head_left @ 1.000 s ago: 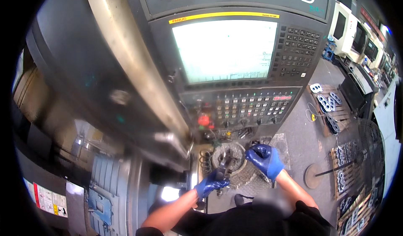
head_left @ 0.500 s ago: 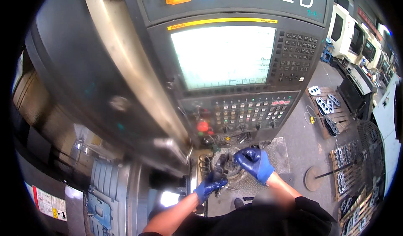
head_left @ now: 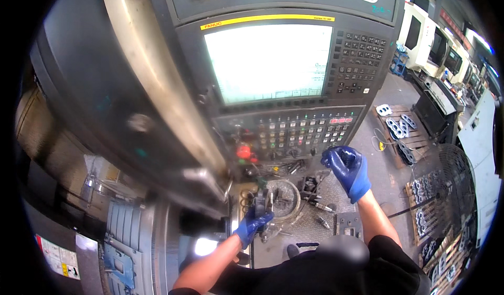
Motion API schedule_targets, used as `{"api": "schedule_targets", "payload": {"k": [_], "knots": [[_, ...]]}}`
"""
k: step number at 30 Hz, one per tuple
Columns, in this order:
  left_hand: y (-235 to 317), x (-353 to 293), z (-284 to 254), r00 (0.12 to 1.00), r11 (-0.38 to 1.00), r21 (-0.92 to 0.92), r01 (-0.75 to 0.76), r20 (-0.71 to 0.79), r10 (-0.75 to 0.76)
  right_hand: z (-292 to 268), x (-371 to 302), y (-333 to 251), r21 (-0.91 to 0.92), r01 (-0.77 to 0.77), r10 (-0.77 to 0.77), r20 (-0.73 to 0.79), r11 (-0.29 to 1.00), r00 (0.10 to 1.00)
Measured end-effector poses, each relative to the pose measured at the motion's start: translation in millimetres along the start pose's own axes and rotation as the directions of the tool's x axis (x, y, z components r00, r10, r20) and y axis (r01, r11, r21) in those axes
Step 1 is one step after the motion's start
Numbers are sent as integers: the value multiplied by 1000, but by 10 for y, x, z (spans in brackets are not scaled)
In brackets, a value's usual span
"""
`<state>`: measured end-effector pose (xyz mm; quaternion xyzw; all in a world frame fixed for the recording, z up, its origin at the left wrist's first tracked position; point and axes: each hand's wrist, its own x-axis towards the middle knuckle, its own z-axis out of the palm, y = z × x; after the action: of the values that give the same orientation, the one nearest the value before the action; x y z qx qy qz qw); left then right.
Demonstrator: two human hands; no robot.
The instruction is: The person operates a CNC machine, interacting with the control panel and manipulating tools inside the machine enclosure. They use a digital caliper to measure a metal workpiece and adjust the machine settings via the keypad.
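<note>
My left hand (head_left: pixel 254 225), in a blue glove, is closed around a dark, elongated thing (head_left: pixel 260 204) whose exact kind I cannot make out. Close by on its left are ring-like coils (head_left: pixel 245 199). My right hand (head_left: pixel 347 170), also blue-gloved, is raised near the lower right corner of the machine's control panel (head_left: pixel 294 129). Its fingers are curled in; anything inside them is hidden. Below and between the hands stands a round metal tray (head_left: pixel 295 211) with small parts in it, on a tread-plate surface (head_left: pixel 307 231).
Toolholders (head_left: pixel 323 206) and a dark block (head_left: pixel 346 224) lie right of the tray. The lit screen (head_left: pixel 268 61) is above. A machine table (head_left: pixel 123 226) sits at left. To the right are a floor fan (head_left: pixel 454 184) and pallets (head_left: pixel 407 137) of metal plates.
My right hand has moved up and right, away from the tray toward the panel's corner, uncovering tray and toolholders. My left hand keeps its hold, slightly farther left. The view has shifted a little.
</note>
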<state>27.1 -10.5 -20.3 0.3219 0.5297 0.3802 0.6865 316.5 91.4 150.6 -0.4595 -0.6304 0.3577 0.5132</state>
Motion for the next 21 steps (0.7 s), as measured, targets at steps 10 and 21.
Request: {"api": "schedule_targets", "payload": {"k": [10, 21], "knots": [[-64, -45, 32, 999, 1000, 5, -14, -52, 14, 56, -80, 28, 22, -26, 26, -4, 999, 1000], [-28, 27, 110, 1000, 999, -33, -15, -23, 15, -75, -94, -107, 37, -17, 18, -27, 999, 999]]}}
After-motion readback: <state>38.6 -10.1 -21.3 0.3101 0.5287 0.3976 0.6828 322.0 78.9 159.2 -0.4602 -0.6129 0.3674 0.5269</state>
